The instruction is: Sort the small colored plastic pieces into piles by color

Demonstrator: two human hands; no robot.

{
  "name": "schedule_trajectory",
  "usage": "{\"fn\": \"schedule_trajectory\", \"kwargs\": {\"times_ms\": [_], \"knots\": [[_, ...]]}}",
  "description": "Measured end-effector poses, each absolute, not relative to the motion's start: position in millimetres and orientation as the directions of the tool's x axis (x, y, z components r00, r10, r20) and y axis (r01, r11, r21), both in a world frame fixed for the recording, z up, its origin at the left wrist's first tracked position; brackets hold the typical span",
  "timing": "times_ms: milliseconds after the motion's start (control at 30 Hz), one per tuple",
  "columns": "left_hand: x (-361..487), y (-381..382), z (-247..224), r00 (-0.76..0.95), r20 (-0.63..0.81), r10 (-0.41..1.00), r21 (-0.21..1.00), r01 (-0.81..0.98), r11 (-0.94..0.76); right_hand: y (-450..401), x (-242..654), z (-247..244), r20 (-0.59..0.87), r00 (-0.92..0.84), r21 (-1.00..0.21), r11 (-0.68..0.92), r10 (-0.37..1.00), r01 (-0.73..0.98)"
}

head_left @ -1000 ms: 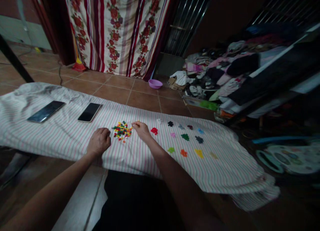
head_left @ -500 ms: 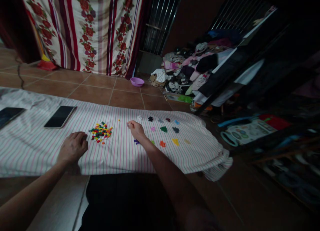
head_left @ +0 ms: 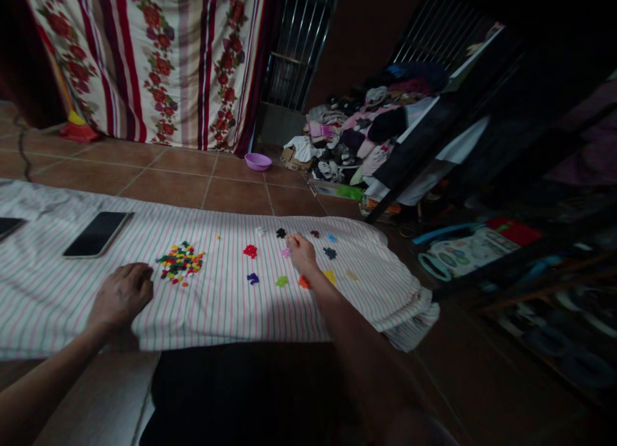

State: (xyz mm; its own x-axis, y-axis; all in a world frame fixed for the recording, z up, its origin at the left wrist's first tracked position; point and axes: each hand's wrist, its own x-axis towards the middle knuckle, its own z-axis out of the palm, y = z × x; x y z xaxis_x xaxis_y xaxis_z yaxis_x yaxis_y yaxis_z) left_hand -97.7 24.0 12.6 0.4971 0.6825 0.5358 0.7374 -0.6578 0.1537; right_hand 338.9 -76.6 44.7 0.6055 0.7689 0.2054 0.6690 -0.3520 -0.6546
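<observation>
My right hand (head_left: 303, 254) is over the cloth with thumb and fingertips pinched together, right beside a small pink pile (head_left: 286, 253). Whatever is in the pinch is too small to make out. Around it lie little single-colour piles: a black pile (head_left: 281, 232), a red pile (head_left: 249, 250), a lime green pile (head_left: 281, 281), an orange pile (head_left: 304, 282) and several more. My left hand (head_left: 120, 295) rests palm down, fingers loosely bent and nothing seen in them. Just right of it sits a heap of mixed-colour small pieces (head_left: 180, 263).
A striped cloth (head_left: 207, 311) covers the low surface. On it, a phone (head_left: 98, 234) lies at the left, and a dark device (head_left: 9, 227) is cut off by the frame edge. Behind are a purple basin (head_left: 258, 162) and piled clothes (head_left: 357, 131).
My right hand has moved right, from beside the red pile to the pink one, uncovering the red, purple and lime green piles. The left hand stays near the mixed heap. The view has shifted slightly.
</observation>
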Motion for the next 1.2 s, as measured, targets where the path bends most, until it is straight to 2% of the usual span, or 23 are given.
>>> {"fn": "schedule_trajectory", "kwargs": {"times_ms": [300, 833, 1033, 1200], "knots": [[-97, 25, 8, 0.481, 0.537, 0.693, 0.174, 0.74, -0.649, -70, 402, 49, 0.219, 0.734, -0.566, -0.53, 0.643, 0.632], [-95, 22, 15, 0.44, 0.486, 0.755, 0.226, 0.771, -0.595, -48, 433, 23, 0.293, 0.674, -0.502, -0.491, 0.678, 0.712], [-97, 23, 11, 0.457, 0.464, 0.759, 0.194, 0.783, -0.59, -44, 433, 22, 0.237, 0.665, -0.458, -0.523, 0.708, 0.719], [-96, 24, 10, 0.457, 0.481, 0.749, 0.194, 0.777, -0.598, -43, 433, 20, 0.209, 0.672, -0.466, -0.532, 0.71, 0.707]]}}
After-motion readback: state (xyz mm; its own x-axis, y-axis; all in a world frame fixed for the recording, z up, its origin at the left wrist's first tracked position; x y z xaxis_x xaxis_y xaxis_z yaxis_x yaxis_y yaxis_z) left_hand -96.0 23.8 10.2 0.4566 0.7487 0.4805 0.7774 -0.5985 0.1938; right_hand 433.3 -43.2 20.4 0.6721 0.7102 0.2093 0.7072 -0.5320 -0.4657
